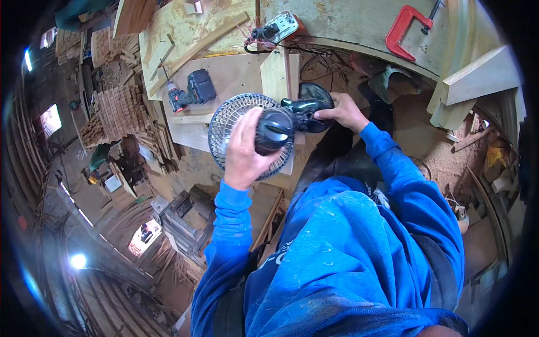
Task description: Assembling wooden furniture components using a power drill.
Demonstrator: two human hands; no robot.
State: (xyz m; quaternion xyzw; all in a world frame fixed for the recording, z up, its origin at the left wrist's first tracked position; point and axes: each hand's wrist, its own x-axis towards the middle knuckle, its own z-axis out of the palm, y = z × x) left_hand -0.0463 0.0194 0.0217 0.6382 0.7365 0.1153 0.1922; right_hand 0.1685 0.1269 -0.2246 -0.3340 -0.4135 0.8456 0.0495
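Observation:
A small electric fan (pixel 222 130) with a round grille and a dark rear motor housing is between my hands in the head view. My left hand (pixel 245 147) wraps round the back of the fan, its fingers over the grille and motor housing. On the right, my right hand (pixel 344 113) pinches the fan's black base (pixel 315 96), which joins the housing by a short neck. The fan hangs beside the workbench edge, above a pale board (pixel 275 76). The grille's front faces away from me.
A cordless drill (pixel 191 90) lies on the workbench (pixel 193 39) to the left. A power strip (pixel 281 28) with plugs and a cable sits at the far edge. A red C-clamp (pixel 400 35) and thick timber (pixel 483 76) stand at the right. Stacked wood strips (pixel 118 112) are at the left.

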